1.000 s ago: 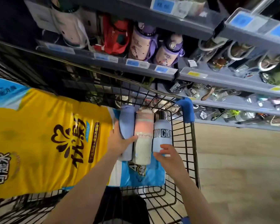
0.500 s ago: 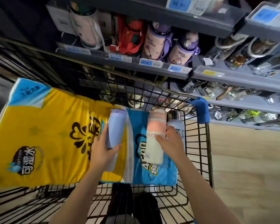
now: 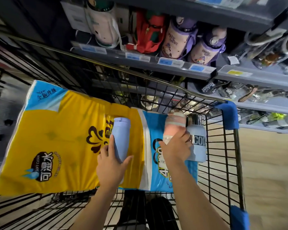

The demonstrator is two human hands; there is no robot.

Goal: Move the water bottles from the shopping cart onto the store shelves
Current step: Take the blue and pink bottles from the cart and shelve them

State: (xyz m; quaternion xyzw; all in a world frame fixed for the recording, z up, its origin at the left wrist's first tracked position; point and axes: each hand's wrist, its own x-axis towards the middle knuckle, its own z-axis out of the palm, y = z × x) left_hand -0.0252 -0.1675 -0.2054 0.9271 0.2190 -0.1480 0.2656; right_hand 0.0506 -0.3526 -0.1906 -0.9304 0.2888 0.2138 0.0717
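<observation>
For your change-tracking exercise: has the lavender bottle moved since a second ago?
Yes. The lavender bottle, in the left hand, shifted left, away from the light blue bottle onto the yellow pack.

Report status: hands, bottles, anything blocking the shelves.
Left hand grips lavender bottle; right hand grips pink bottle. Pale blue bottle lies in cart. Shelf crowded.

We stand in shop aisle. At 12 o'clock, grey store shelves (image 3: pixel 173 63) with blue price labels (image 3: pixel 163 61) along edges, stocked with packaged bottles (image 3: pixel 178 37). Below us, wire shopping cart (image 3: pixel 223 146) with blue corner guards; wood-look floor (image 3: pixel 269 163) at 3 o'clock.
</observation>
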